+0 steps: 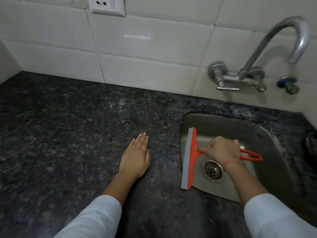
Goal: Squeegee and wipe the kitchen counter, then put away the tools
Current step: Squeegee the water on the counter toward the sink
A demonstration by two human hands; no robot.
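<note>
Head view: the dark speckled granite worktop (68, 134) fills most of the frame, with faint pale streaks near its back edge, below the white tiled wall (154, 48). It is too dim to tell whether the stone is wet or dry. A stainless steel sink (240, 124) is sunk into the worktop's right end, under a chrome wall tap (274, 48).

The orange plastic squeegee (190, 158) with a grey rubber blade lies with that blade along the sink's left rim, right where the worktop ends. The right hand (223, 150) grips its looped handle over the basin, forefinger stretched along the neck. The left hand (135, 157) rests flat on the worktop, fingers straight and together, near the sink's left rim and toward the front edge.

With the blade at the sink's lip, a stroke looks to be finishing there, so the squeegee stage seems under way. No cloth is in view, so wiping and putting the tools away appear to remain.
</note>
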